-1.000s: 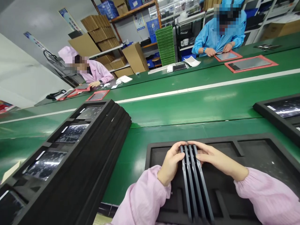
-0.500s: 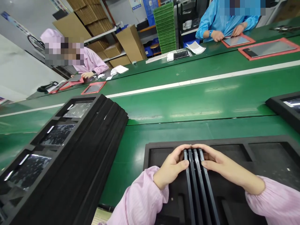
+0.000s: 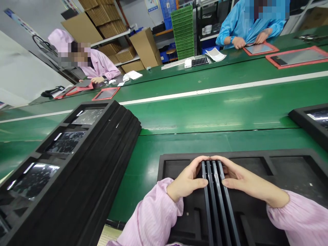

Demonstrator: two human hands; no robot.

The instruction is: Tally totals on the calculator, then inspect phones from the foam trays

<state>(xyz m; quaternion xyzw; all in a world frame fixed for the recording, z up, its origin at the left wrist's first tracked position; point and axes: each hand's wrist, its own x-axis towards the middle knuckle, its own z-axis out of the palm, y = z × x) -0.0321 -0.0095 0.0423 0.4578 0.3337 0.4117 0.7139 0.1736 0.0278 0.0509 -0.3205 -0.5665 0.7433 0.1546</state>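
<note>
Three dark slim tablets (image 3: 216, 205) stand on edge side by side over a black foam tray (image 3: 282, 171) in front of me. My left hand (image 3: 187, 182) presses against their left side with fingers curled over the far ends. My right hand (image 3: 241, 179) clamps them from the right, fingers wrapped over the top. Both pink sleeves reach in from the bottom edge.
A tall stack of black foam trays (image 3: 77, 164) holding screens stands at my left. Another black tray (image 3: 310, 119) sits at the right edge. Across the green conveyor (image 3: 205, 106), a person in pink and a person in blue work at red-framed tablets (image 3: 294, 56).
The view shifted slightly. My hands keep their hold on the three tablets, squeezed a little closer together.
</note>
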